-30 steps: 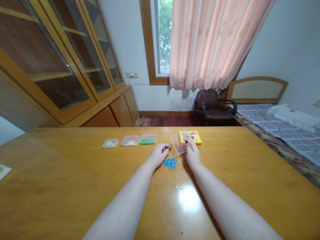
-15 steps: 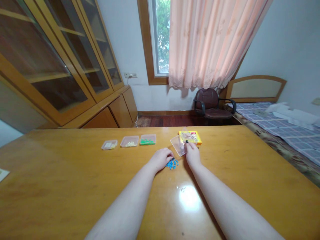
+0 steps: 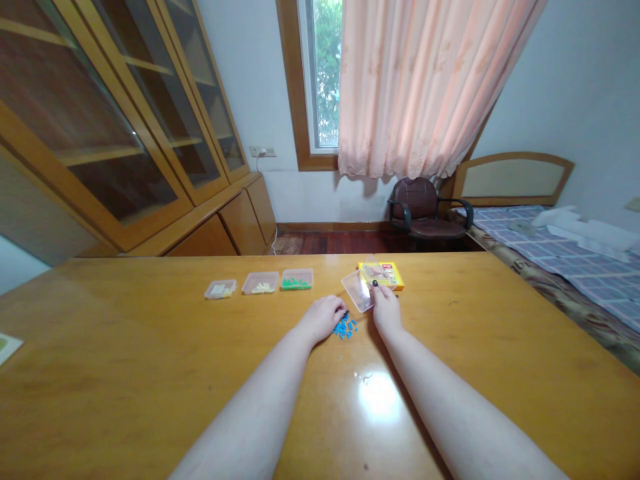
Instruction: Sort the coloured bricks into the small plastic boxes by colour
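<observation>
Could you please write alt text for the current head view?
A person's left hand is at a pile of small blue pieces on a wooden table, while the right hand holds a clear plastic container in front of a yellow box. Farther left stand three clear containers with pale or green pieces inside.

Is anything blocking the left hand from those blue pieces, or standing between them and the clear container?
Nothing visible. The left hand is right at the blue pieces, and no object shows between them and the clear container in the right hand.
</observation>
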`<action>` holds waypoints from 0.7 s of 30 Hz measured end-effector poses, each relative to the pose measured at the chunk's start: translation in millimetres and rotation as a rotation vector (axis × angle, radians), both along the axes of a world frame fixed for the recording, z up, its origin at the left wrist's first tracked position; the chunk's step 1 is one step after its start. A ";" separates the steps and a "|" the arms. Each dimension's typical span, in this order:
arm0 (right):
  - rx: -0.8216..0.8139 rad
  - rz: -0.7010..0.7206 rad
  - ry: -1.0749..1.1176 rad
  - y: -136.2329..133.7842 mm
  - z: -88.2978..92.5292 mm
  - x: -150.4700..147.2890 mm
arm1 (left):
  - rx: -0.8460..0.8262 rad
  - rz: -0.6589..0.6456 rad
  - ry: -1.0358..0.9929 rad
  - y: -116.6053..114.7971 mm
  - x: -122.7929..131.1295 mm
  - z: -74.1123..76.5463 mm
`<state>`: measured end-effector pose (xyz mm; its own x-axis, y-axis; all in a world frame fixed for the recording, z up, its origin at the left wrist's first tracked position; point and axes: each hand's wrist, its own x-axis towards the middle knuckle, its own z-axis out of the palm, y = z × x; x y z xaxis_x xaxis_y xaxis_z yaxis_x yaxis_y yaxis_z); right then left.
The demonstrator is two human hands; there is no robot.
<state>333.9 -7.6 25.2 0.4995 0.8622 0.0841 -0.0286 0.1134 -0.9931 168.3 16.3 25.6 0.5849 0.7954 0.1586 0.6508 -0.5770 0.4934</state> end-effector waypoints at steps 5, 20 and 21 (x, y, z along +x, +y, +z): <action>0.020 0.013 0.002 1.8 -2.6 0.9 | 0.002 -0.037 -0.002 -1.0 -0.8 1.7; -0.006 -0.004 0.022 0.8 0.3 -0.5 | -0.060 -0.006 -0.024 3.0 0.3 -1.1; -0.005 -0.001 0.016 0.7 0.1 -0.2 | -0.062 0.002 -0.032 3.0 0.7 -1.6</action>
